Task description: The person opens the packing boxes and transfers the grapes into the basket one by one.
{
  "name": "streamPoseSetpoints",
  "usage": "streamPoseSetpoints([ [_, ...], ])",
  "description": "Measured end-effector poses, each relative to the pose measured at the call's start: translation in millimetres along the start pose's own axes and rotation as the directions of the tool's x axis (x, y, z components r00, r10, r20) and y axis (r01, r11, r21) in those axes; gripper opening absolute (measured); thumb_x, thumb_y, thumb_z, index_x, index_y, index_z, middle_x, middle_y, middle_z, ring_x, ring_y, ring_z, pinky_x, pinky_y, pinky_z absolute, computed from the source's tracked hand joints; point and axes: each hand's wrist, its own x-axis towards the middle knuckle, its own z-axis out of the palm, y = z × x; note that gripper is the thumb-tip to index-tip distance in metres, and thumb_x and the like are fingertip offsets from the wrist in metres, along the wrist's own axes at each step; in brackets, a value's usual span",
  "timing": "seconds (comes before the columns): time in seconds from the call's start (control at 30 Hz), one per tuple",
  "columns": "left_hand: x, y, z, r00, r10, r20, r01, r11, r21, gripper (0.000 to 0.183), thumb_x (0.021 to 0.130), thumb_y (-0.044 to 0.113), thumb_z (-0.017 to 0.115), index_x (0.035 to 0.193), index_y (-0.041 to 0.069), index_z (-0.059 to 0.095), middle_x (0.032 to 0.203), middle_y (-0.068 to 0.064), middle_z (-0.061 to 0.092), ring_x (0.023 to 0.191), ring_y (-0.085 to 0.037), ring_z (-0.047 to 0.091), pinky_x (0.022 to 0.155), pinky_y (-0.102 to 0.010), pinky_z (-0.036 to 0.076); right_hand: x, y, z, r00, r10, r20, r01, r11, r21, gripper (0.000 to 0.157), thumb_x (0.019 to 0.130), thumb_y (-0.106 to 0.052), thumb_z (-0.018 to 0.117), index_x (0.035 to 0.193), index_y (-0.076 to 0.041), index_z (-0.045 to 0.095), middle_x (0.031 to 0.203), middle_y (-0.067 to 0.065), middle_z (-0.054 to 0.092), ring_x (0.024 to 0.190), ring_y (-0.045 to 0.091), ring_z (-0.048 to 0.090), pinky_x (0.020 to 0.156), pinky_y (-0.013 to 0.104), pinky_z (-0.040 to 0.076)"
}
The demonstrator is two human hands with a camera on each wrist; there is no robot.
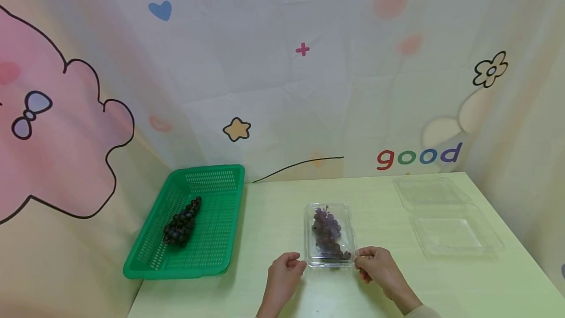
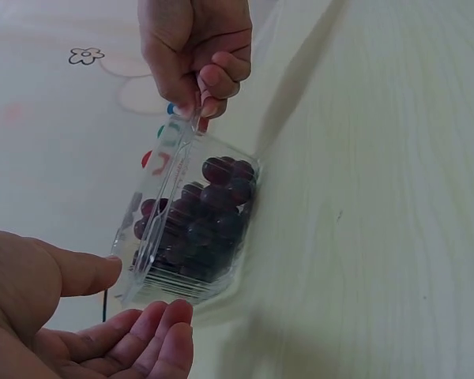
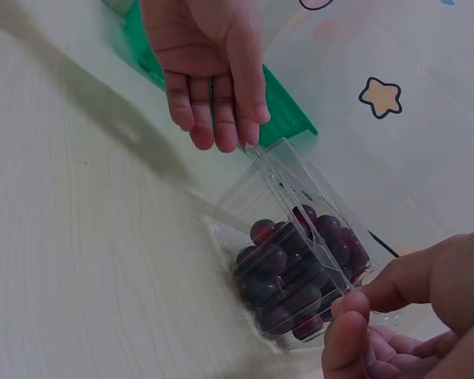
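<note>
A clear plastic clamshell box [image 1: 310, 239] stands on the table with its lid down over a bunch of dark grapes [image 1: 327, 232]. My right hand [image 1: 378, 268] pinches the rim at the box's near right corner between thumb and fingers, as the right wrist view shows. By the near left corner is my left hand [image 1: 284, 276], thumb and fingers apart and gripping nothing. In the left wrist view its fingertips [image 2: 178, 312] come close to the box rim; whether they touch it I cannot tell.
At the left stands a green plastic basket [image 1: 236, 220] with another bunch of dark grapes [image 1: 181, 225] in it. A second clear clamshell box [image 1: 456, 249] lies unfolded on the right of the table. Behind the table hangs a printed cloth [image 1: 282, 87].
</note>
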Motion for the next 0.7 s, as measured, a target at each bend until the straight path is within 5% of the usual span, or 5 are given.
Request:
streamPoseSetpoints([
  [0.4,1.9,-1.8,7.4,0.997,-0.065,0.037,0.068,0.995,-0.068,0.019,0.092,0.010,0.073,0.104,-0.004,0.073,0.083,-0.007,0.074,0.069,-0.017,0.071,0.062,-0.027,0.053,-2,-1,1.8,1.000,-0.009,0.005,0.009,1.000,0.013,0.013,0.091,0.004,0.064,0.101,0.013,0.063,0.073,0.011,0.066,0.055,0.016,0.054,0.048,0.024,0.048],
  [0.7,5.9,-3.2,12.2,0.978,-0.166,0.126,0.189,0.960,-0.206,0.020,0.099,0.010,0.068,0.103,-0.008,0.070,0.088,-0.010,0.073,0.073,-0.016,0.070,0.069,-0.034,0.061,-3,-2,0.0,1.000,-0.014,0.015,0.014,1.000,0.020,0.015,0.091,0.004,0.064,0.103,0.013,0.062,0.074,0.011,0.066,0.056,0.016,0.054,0.048,0.024,0.048],
])
